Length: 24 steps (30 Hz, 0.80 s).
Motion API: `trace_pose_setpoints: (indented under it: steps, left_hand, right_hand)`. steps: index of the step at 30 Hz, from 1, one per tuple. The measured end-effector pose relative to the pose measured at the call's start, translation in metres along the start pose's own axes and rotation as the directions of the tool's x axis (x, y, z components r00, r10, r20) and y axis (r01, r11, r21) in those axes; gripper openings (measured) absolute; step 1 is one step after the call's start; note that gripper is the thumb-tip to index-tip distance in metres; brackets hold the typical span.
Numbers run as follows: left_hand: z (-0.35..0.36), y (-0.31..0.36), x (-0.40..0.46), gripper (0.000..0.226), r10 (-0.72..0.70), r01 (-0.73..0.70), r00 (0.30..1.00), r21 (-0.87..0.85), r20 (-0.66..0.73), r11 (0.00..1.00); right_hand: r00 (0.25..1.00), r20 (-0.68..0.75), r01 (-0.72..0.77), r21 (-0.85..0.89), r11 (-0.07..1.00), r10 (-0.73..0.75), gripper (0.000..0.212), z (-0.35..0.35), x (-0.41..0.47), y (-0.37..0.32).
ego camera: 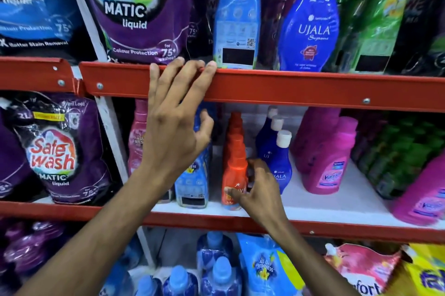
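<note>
- The right hand (260, 189) gripped the front orange bottle (234, 170) low down, thumb on its label and fingers curled round its right side.
- That bottle stood upright at the head of a row of like bottles on the white middle shelf (337, 202), between a light-blue bottle (192, 182) and dark-blue Ujala bottles (280, 163).
- The left hand (173, 122) lay spread against the red shelf rail (289, 88) above, fingers straight with tips over its top edge (holding nothing), thumb apart.
- Pink bottles (332, 163) stood farther right; a purple Safe Wash pouch (60, 151) filled the bay to the left.
</note>
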<state>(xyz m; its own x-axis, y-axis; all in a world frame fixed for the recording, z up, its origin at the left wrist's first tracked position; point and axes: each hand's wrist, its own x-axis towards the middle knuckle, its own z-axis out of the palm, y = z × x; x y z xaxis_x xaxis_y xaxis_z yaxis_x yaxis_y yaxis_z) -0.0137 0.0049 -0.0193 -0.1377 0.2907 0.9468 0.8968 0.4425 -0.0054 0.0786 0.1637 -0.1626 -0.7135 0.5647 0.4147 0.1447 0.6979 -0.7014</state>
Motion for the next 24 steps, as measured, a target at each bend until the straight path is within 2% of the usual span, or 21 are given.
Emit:
trace_pose_setpoints:
  steps: [4,9,12,14,16,19,21,24]
  left_hand:
    - [0.000,0.001,0.000,0.072,-0.006,0.006,1.000,-0.006,0.000,1.000]
    - [0.000,0.001,-0.001,0.071,-0.016,0.016,1.000,0.004,0.011,1.000]
    - [0.000,0.002,-0.001,0.069,-0.016,0.016,1.000,0.016,0.011,1.000]
    - [-0.001,0.003,0.000,0.067,-0.013,0.012,1.000,0.028,0.017,1.000]
    - [-0.001,0.005,0.000,0.065,-0.016,0.015,1.000,0.045,0.026,0.999]
    - [-0.001,0.012,0.002,0.066,-0.048,0.047,0.998,0.058,0.028,0.997]
    - [0.000,0.020,0.003,0.068,-0.072,0.070,0.997,0.076,0.032,0.995]
    - [0.005,0.034,0.003,0.073,-0.039,0.036,0.999,0.102,0.024,0.994]
  right_hand:
    - [1.000,-0.008,0.001,0.015,1.000,-0.001,0.069,0.002,0.000,0.001]
    - [0.998,0.049,0.033,-0.015,0.999,-0.032,0.075,-0.008,-0.007,-0.003]
    - [0.989,-0.040,0.134,-0.116,0.984,-0.139,0.062,-0.026,-0.015,-0.011]
    - [0.931,-0.217,0.262,-0.165,0.951,-0.294,0.046,-0.045,-0.019,-0.022]
    - [0.797,-0.378,0.380,-0.291,0.878,-0.471,0.036,-0.066,-0.018,-0.038]
    - [0.629,-0.464,0.426,-0.465,0.776,-0.623,0.038,-0.103,-0.009,-0.063]
    - [0.593,-0.479,0.383,-0.539,0.750,-0.647,0.049,-0.123,0.001,-0.078]
    - [0.594,-0.493,0.267,-0.625,0.734,-0.636,0.064,-0.147,0.019,-0.095]
